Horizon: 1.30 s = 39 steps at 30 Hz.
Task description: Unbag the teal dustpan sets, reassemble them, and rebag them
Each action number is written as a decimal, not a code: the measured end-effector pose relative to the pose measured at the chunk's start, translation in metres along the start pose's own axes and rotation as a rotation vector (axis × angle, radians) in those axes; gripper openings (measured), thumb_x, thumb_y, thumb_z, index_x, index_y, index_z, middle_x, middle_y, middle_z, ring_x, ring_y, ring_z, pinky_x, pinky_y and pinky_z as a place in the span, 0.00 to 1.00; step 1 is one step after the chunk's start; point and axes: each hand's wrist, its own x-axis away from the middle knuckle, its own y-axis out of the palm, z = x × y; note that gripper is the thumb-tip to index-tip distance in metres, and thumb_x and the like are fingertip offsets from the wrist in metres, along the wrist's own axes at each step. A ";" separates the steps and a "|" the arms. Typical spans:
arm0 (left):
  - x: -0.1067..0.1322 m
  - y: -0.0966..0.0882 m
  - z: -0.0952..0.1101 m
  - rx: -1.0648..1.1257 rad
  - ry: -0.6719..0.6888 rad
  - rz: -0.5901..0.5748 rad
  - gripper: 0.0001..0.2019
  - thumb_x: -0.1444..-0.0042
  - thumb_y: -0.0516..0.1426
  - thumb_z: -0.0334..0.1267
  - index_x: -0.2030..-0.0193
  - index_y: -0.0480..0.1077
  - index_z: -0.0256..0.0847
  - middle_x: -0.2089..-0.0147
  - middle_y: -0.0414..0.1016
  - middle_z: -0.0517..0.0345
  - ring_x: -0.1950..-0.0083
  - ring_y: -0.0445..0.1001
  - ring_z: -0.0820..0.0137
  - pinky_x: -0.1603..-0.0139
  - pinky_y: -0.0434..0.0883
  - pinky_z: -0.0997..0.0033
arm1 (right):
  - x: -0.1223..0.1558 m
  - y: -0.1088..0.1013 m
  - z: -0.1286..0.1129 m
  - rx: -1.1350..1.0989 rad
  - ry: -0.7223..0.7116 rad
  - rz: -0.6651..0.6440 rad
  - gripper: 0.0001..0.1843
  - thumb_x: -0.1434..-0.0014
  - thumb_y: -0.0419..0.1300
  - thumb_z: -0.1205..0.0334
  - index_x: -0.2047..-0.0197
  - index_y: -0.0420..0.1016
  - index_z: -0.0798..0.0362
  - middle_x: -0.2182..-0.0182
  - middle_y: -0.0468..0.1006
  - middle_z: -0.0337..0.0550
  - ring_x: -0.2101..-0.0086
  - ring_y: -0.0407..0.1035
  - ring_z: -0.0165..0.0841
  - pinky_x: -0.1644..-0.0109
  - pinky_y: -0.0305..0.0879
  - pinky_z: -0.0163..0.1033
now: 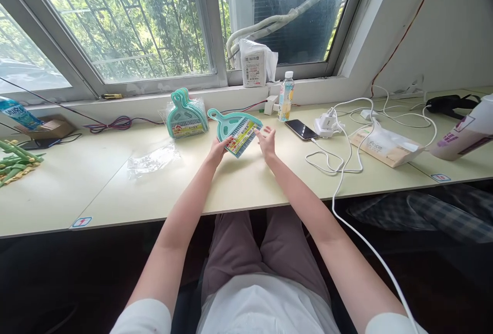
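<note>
A teal mini dustpan and brush set (235, 130) with a colourful label is held over the pale desk (246, 185). My left hand (219, 148) grips its lower left edge, fingers closed on it. My right hand (266, 141) is just right of the set, fingers spread and near or touching its right edge. Behind and to the left, a stack of the same teal sets (186, 114) stands in clear wrapping. An empty clear plastic wrapper (153, 159) lies on the desk to the left of my left arm.
A drink bottle (285, 96), a dark phone (301, 129), a white charger (326, 121) with loose white cables, a tissue pack (386, 146) and a large cup (466, 131) sit to the right. Green stalks (14, 163) lie far left. A white packet (254, 64) rests on the window sill.
</note>
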 end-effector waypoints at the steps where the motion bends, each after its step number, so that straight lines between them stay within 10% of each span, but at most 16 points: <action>1: 0.001 0.000 0.001 0.007 0.011 0.001 0.28 0.56 0.69 0.42 0.49 0.69 0.38 0.51 0.78 0.48 0.49 0.77 0.58 0.47 0.74 0.56 | 0.002 0.003 0.001 -0.085 0.076 -0.144 0.21 0.39 0.60 0.53 0.46 0.62 0.49 0.45 0.71 0.50 0.54 0.73 0.35 0.53 0.74 0.40; 5: 0.004 0.002 0.005 0.001 0.026 -0.023 0.28 0.57 0.69 0.42 0.49 0.69 0.38 0.51 0.78 0.48 0.49 0.77 0.58 0.46 0.74 0.55 | 0.007 0.011 0.005 -0.299 0.205 -0.463 0.11 0.40 0.62 0.63 0.55 0.66 0.50 0.60 0.80 0.43 0.64 0.77 0.31 0.54 0.76 0.44; 34: 0.007 0.008 0.009 -0.244 0.042 0.013 0.27 0.56 0.67 0.51 0.51 0.70 0.39 0.56 0.79 0.48 0.54 0.77 0.58 0.52 0.74 0.55 | 0.007 0.010 0.004 -0.347 0.185 -0.325 0.09 0.43 0.64 0.68 0.60 0.70 0.54 0.64 0.81 0.42 0.69 0.78 0.32 0.55 0.79 0.46; 39: 0.001 -0.015 0.020 -0.627 0.114 0.353 0.17 0.35 0.47 0.49 0.51 0.70 0.42 0.54 0.76 0.48 0.52 0.75 0.61 0.50 0.72 0.57 | 0.006 0.006 0.003 -0.341 0.181 -0.301 0.07 0.42 0.62 0.70 0.60 0.70 0.54 0.65 0.81 0.43 0.69 0.78 0.32 0.56 0.79 0.47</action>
